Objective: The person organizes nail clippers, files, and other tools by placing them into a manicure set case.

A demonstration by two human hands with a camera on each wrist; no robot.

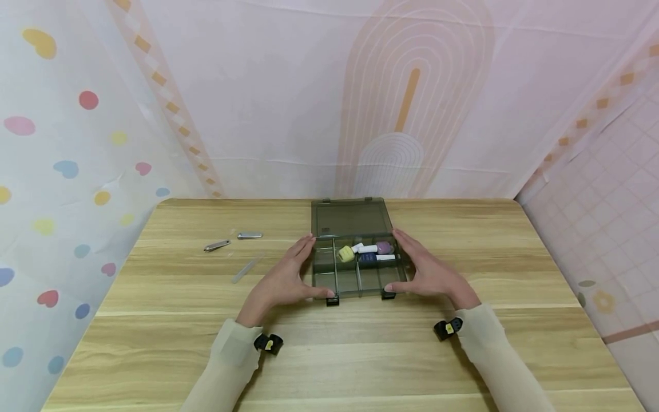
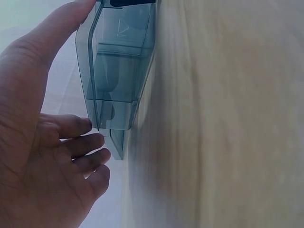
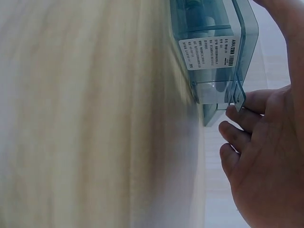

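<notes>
Flanking an open compartment box [image 1: 355, 269] with both hands on a wooden bench [image 1: 463, 355].

The left hand [image 1: 285, 280] lies against the box's left wall and the right hand [image 1: 427, 272] against its right wall, fingers [image 2: 78, 126] straight and a little apart, thumbs reaching to the near corners beside the two black latches [image 1: 333, 300]; neither hand is curled round anything. The box sits mid-bench toward the far edge, its lid [image 1: 350, 217] laid back flat behind it. Its far compartments hold a yellow piece [image 1: 346, 253], a white piece [image 1: 368, 248], a purple piece [image 1: 384, 247] and a dark blue piece [image 1: 368, 257]; the near compartments look bare. Left of the box, well apart, lie two small metal tools [image 1: 217, 245] and a clear strip [image 1: 246, 269]. Open bench spreads near the person and to the right.
</notes>
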